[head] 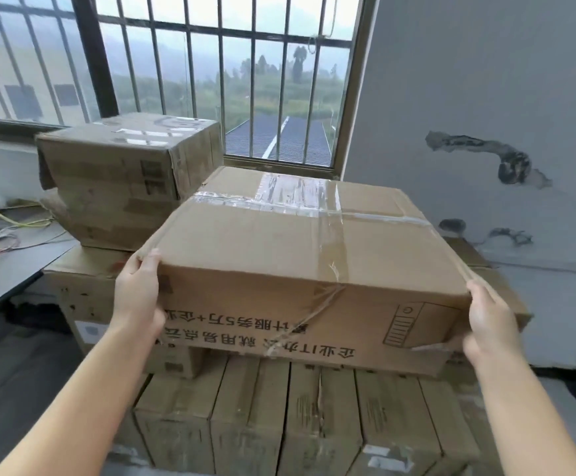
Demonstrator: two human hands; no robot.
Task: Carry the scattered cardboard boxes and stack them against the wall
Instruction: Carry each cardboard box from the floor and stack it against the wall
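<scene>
The left hand (pixel 139 297) and right hand (pixel 489 324) grip the two near corners of the wide, flat taped box (pixel 297 255), its long axis running crosswise between them, fingers curled round its ends, as it sits on the stacked boxes (pixel 245 424) beside the grey wall (pixel 486 80).

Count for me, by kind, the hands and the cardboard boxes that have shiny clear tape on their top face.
Hands: 2, the left hand and the right hand, both gripping the large box
Boxes with clear tape on top: 2, the large box and the smaller box behind it by the window
Total: 4
</scene>
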